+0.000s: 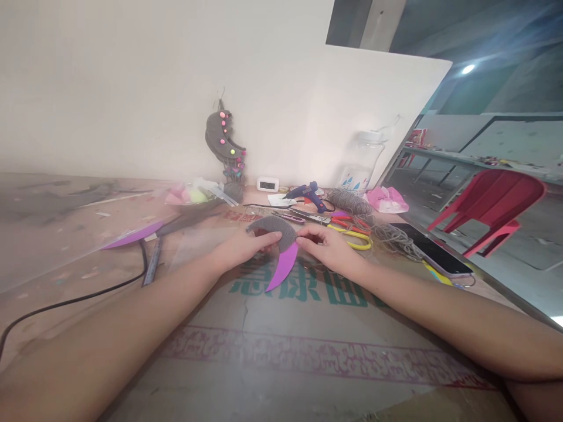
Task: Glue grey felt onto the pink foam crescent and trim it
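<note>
My left hand (250,245) is closed on a crescent-shaped piece, thumb across its front. Grey yarn (281,228) covers the upper part of this crescent in tight turns, while the bare purple lower part (284,268) tapers to a point above the table. At the crescent's right edge, where the wrapping ends, the fingertips of my right hand (317,240) are pinched together on the yarn; the strand itself is too thin to make out. Loose grey yarn (398,239) lies tangled to the right of that hand, near a thicker bundle (349,201).
Behind my hands lie a blue glue gun (310,196), yellow-handled scissors (356,239) and red-handled pliers (352,223). A finished grey moon ornament (220,138) leans at the back wall. A phone (433,249) rests at right; a black cable (79,299) crosses the left.
</note>
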Motion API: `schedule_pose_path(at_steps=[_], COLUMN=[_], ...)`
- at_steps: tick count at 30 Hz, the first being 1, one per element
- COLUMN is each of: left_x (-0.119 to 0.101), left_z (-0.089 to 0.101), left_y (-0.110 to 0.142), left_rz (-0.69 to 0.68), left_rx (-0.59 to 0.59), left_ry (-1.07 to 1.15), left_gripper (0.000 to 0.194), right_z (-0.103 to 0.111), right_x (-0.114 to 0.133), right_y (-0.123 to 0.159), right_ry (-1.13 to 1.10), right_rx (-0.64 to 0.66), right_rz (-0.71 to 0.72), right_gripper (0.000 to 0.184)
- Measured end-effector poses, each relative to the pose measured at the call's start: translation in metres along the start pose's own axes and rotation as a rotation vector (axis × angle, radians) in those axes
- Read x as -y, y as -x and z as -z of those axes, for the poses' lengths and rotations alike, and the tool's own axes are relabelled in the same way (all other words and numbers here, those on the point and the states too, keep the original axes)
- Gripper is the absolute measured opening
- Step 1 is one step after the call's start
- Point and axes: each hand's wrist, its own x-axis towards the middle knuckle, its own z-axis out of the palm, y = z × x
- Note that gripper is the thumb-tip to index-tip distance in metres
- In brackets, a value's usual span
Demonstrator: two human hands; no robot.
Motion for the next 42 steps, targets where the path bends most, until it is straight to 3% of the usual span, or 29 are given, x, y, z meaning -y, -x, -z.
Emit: schedule_pose_path(at_steps=[12,20,34,42], left_x=[-0.0039,-0.0078,-0.0103,-0.0054], left_z=[0.0000,0.0016,0.0037,0.0025], left_y=[0.0039,0.0053,0.0073,0.0047], left_rz=[-0.040,-0.093,-0.092,-0.063], left_rx=[0.011,0.041,0.108,0.035], left_ry=[0.063,0.069,0.052,0.114], left_gripper=[0.037,0.035,0.032,0.035], right_z=[0.0022,0.0051,0.0048,0.0044], right_x=[0.0008,0.0044,-0.0020,0.0002], right_y=[0.0001,0.0018,0.0011,-0.0012], right_ry=[-0.107,-0.316,-0.274,-0.303], right_rx=[0.028,0.111,0.130,0.046], right_rz=[-0.028,-0.161,-0.119,-0.122], right_gripper=[0.030,0.033,0.031,0.036])
